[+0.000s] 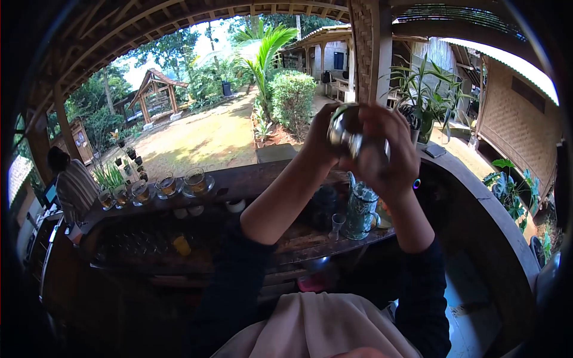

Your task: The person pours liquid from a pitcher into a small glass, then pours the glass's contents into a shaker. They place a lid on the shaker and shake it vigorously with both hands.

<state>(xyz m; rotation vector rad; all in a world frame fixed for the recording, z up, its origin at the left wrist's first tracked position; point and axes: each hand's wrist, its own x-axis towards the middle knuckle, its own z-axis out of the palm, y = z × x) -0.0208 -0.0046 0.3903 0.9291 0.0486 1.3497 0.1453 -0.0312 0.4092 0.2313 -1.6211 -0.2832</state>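
Left hand, right hand clasp shiny rounded metal cup (above dark wood counter).

Shiny silver shaker, green-patterned enamel pitcher, amber tea glasses, dark brown counter

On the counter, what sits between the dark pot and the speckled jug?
A small clear glass stands between the dark pot and the speckled jug, in the head view.
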